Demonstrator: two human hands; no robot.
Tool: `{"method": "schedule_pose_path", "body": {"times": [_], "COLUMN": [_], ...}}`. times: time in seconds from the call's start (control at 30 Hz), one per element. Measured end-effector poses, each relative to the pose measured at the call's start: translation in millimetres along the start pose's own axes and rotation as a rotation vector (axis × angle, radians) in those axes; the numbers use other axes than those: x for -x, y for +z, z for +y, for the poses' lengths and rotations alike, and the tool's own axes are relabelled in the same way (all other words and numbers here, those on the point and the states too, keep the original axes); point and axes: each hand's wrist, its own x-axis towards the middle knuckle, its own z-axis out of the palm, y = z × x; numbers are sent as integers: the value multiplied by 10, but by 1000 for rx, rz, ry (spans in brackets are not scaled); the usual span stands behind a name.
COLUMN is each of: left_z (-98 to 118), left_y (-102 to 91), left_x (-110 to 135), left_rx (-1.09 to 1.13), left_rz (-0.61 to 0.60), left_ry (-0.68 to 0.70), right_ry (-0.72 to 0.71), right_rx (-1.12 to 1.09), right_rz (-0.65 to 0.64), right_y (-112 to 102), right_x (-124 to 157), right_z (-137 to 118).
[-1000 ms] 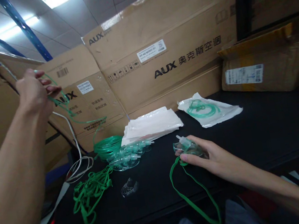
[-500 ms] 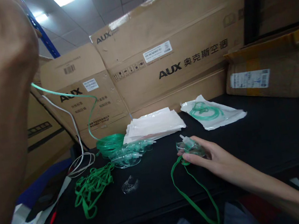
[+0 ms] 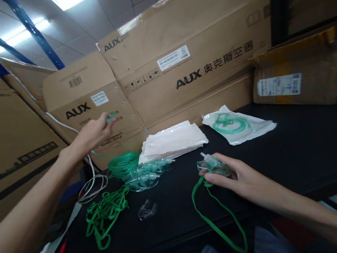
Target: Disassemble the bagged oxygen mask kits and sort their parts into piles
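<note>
In my right hand [image 3: 235, 173] is a clear oxygen mask [image 3: 214, 166], its pale connector pointing up and left. A green elastic strap [image 3: 206, 218] hangs from this mask in a loop over the table's front edge. My left hand [image 3: 98, 130] is raised in front of the cartons, its fingers pinched on green oxygen tubing [image 3: 111, 116]. Below that hand lies a coil of the same tubing [image 3: 125, 164], beside several clear masks [image 3: 143, 181]. Loose green straps [image 3: 107, 214] are heaped nearer the front, with small clear plastic pieces [image 3: 147, 209] to their right.
White bags [image 3: 172, 140] are stacked at the back of the black table [image 3: 177, 231]. Right of them, another bag [image 3: 251, 129] has coiled tubing on it. Large cartons [image 3: 194, 46] wall the back, and a smaller box [image 3: 301, 81] stands right. White cables [image 3: 93, 188] run along the left.
My left hand has come down from the upper left to just above the tubing coil, and the tubing's raised length has dropped with it. My right hand keeps the mask in about the same place.
</note>
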Motion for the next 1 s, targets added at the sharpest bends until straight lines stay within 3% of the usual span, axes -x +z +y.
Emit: {"method": "schedule_pose_path", "body": {"times": [0.1,0.17,0.27,0.57,1.0], "left_z": [-201,-303,-423,-606,-443], "left_y": [146,229,330,504,568], "left_x": [324,518,690,634,667], "left_rx": [-219,-487,-582,-579,-708], "left_rz": [-206,-405,-546,-651,-706], "left_ry": [60,157,228,200,254], "right_ry": [-1,2,2,-4,-2], "right_rx": [3,6,26,28,14], "right_rz": [5,6,2,0,-21], "right_y": [-4,-1,3,-1,6], "right_x": [-4,-7,-10,-7,-5], "right_z": [5,1,-9,-22,3]}}
